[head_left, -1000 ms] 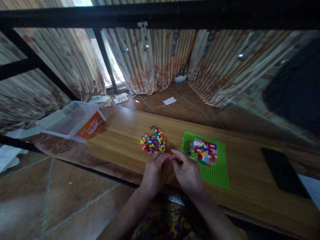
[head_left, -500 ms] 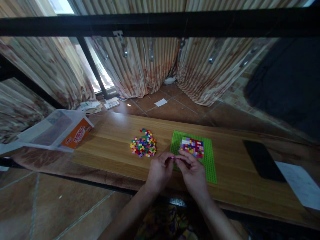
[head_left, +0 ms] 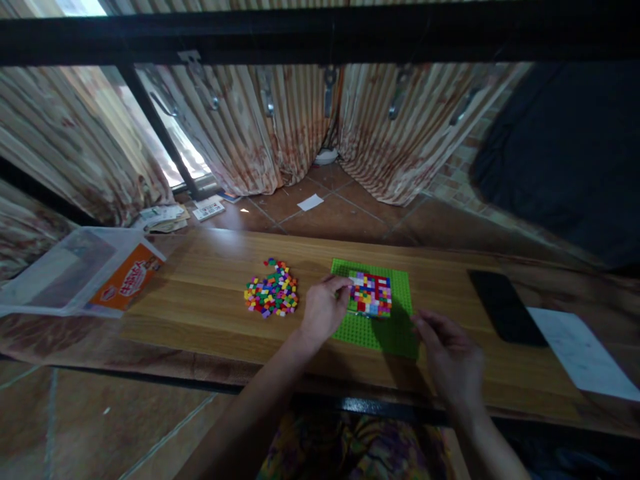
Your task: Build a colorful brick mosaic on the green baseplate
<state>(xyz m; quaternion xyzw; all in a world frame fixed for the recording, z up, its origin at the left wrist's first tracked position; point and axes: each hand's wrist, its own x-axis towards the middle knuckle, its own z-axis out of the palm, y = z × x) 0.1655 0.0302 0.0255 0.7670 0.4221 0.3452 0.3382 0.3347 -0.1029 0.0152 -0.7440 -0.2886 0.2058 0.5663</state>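
Note:
A green baseplate (head_left: 395,333) lies on the wooden board (head_left: 200,300). A block of many-coloured small bricks (head_left: 371,294) is built on the plate's far part. My left hand (head_left: 324,311) reaches to the left edge of that block, fingers pinched at it; what it pinches is too small to name. My right hand (head_left: 450,357) hovers near the plate's right front corner, fingers curled and blurred. A loose pile of small coloured bricks (head_left: 271,297) sits to the left of the plate.
A clear plastic box with an orange label (head_left: 85,273) lies at the board's left end. A black phone (head_left: 505,315) and a white sheet (head_left: 580,353) lie at the right. Black metal bars (head_left: 320,33) cross overhead. Curtains and a tiled floor lie beyond.
My hands were together in front of the plate; now they are apart. The left has gone up to the brick block, the right has drawn off to the right. The view shifted leftwards.

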